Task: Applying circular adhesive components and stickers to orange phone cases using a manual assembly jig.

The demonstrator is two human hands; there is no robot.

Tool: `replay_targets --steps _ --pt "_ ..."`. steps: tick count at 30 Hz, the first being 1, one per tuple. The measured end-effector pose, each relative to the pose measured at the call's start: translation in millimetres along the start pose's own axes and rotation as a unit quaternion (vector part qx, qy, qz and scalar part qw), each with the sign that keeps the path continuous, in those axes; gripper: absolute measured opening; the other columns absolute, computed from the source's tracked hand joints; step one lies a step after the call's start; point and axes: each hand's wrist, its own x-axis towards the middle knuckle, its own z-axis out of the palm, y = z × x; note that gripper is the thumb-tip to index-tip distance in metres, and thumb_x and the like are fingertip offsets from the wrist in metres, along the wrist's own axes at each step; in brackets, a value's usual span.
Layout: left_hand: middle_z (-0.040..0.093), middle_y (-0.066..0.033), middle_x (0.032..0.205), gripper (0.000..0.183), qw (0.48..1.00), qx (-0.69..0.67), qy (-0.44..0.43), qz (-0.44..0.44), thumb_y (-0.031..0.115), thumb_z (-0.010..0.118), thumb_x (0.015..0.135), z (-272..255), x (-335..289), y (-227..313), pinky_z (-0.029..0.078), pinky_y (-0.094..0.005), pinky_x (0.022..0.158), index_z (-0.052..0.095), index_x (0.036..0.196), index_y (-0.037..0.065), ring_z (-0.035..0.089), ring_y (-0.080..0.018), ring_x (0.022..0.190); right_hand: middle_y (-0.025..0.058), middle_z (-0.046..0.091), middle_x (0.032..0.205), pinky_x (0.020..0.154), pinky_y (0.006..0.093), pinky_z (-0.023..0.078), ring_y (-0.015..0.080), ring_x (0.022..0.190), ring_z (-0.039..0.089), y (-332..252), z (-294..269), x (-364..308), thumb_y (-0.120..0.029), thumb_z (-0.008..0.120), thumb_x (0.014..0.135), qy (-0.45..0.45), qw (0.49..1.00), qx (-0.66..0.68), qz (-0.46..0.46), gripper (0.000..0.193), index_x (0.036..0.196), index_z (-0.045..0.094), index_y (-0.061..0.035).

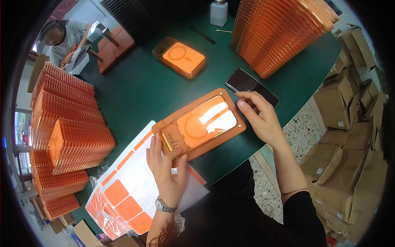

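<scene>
An orange rectangular fixture (pixel 199 153) lies aslant on the green table, with dark handwriting at its lower left end. In its recess sits a glossy orange phone case (pixel 192 126) with a ring mark and a bright reflection. My left hand (pixel 168 168), a watch on its wrist, grips the fixture's near left corner, fingers along the edge. By the far right end is my right hand (pixel 261 117), its fingers curled and thumb close to the forefinger; whatever they hold, if anything, is hidden. A dark phone (pixel 252 86) lies just beyond that hand.
Tall stacks of orange cases (pixel 68 105) line the left side; another stack (pixel 279 37) leans at the back right. A packed orange case (pixel 183 57) lies mid-table. White sheets with orange stickers (pixel 123 195) lie near left. Cardboard boxes (pixel 345 173) crowd the right; a co-worker (pixel 70 39) sits far left.
</scene>
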Motion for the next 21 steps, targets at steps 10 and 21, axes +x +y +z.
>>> replay_targets --steps 10,21 --pt "0.058 -0.0078 0.100 0.082 0.987 -0.086 0.001 -0.136 0.022 0.073 0.091 -7.6 1.3 -17.9 0.041 -0.0327 0.084 0.029 0.159 0.007 0.049 -0.0178 0.092 0.0018 0.064 0.089 0.069 0.0211 0.046 0.0042 0.078 0.056 8.6 10.3 33.1 -0.031 0.067 0.100 -0.137 0.975 0.110 0.134 0.037 0.110 0.064 0.0049" --pt "0.054 -0.0115 0.114 0.099 0.989 -0.056 -0.072 -0.116 0.034 0.082 0.084 -29.3 18.7 -20.6 0.042 -0.0356 0.092 0.025 0.161 0.007 0.049 -0.0215 0.102 0.0137 0.054 0.127 0.103 0.0382 0.042 0.0256 0.120 0.049 -18.8 -15.3 26.2 -0.044 0.085 0.078 -0.165 0.953 -0.185 -0.175 0.075 0.138 0.060 -0.0068"
